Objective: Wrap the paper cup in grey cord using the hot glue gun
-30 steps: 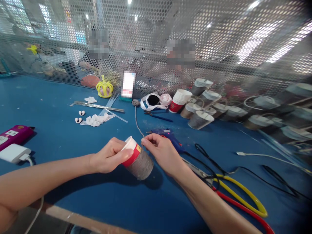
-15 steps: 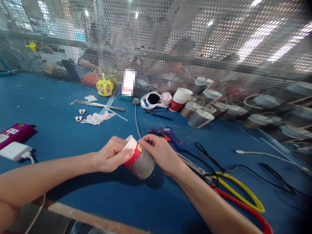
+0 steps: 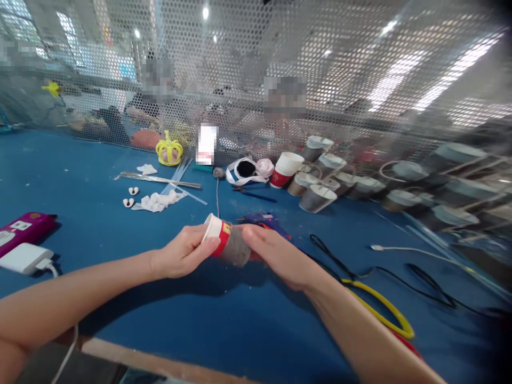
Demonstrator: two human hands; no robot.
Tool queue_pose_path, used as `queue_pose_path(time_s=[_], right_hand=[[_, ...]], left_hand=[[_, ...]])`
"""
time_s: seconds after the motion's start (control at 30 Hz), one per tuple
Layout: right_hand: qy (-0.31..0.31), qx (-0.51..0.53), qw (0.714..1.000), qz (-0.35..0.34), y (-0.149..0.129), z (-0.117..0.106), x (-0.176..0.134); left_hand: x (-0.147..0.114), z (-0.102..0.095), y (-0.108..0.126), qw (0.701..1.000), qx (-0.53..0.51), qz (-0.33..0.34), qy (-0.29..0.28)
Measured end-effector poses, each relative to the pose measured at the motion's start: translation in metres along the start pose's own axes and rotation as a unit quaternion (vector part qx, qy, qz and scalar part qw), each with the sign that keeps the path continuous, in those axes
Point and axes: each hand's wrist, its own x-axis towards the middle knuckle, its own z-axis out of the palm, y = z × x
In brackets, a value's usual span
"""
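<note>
A paper cup (image 3: 224, 238), white-rimmed with a red band, is wrapped in grey yarn over its lower part. It lies tilted on its side in the air, mouth to the left. My left hand (image 3: 184, 249) grips it near the rim, thumb across the red band. Around the yarn-covered base curls my right hand (image 3: 272, 250), its thumb on top and other fingers partly hidden behind. A strand of grey yarn (image 3: 218, 197) runs from a small yarn ball (image 3: 218, 173) towards the cup. Behind my right hand is a blue glue gun (image 3: 262, 218), partly covered.
Stacked paper cups (image 3: 286, 168) and several yarn-wrapped cups (image 3: 318, 198) stand at the back right. Scissors with a yellow handle (image 3: 380, 306) lie under my right forearm. Pliers (image 3: 256, 194), a black cable (image 3: 336, 256) and a purple power strip (image 3: 26, 229) are on the blue table.
My right hand has shifted from pinching at the cup's red band to wrapping round its base. The cup has turned more level and risen slightly. The view has shifted a little.
</note>
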Motion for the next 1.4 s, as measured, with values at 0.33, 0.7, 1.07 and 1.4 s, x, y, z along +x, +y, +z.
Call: queue_pose_path(time_s=[0.33,0.7,1.07,1.4], right_hand=[[0.154,-0.255,0.948,-0.115,0.033,0.019,-0.005],[0.064,-0.281,0.935,-0.206,0.039,0.023,-0.004],[0.031,-0.273,0.947,-0.169,0.041,0.022,-0.001],[0.047,-0.346,0.922,-0.168,0.042,0.032,0.006]], left_hand=[[0.008,0.012,-0.017,0.874,-0.324,-0.36,0.047],[0.005,0.015,-0.017,0.925,-0.199,-0.325,0.007],[-0.003,0.016,-0.021,0.926,-0.229,-0.299,-0.019],[-0.003,0.016,-0.02,0.921,-0.232,-0.312,-0.029]])
